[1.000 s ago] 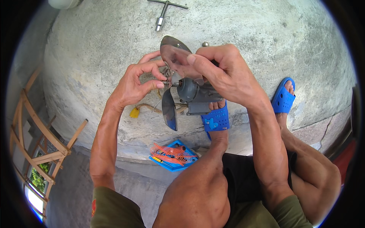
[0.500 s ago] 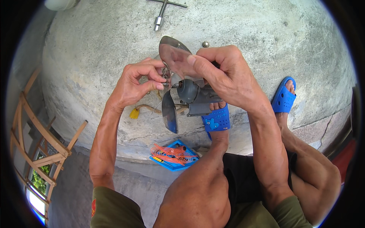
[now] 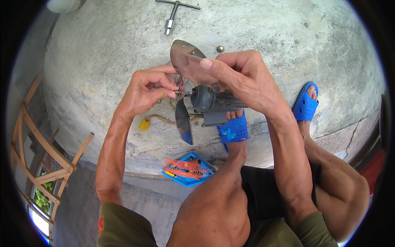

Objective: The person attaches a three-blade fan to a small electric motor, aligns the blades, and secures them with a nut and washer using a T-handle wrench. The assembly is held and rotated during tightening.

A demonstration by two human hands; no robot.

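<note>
Right hand (image 3: 245, 80) pinches a blade (image 3: 184, 55) above cracked concrete (image 3: 284, 35) (wooden frame (image 3: 53, 176) leftward).

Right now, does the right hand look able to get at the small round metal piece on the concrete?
Probably yes: the round metal piece lies uncovered on the concrete just beyond the right hand. The hand's grip on the fan blade would likely need releasing first.

1 head-worn fisheye, facing down, hands (image 3: 145, 91) near.
</note>
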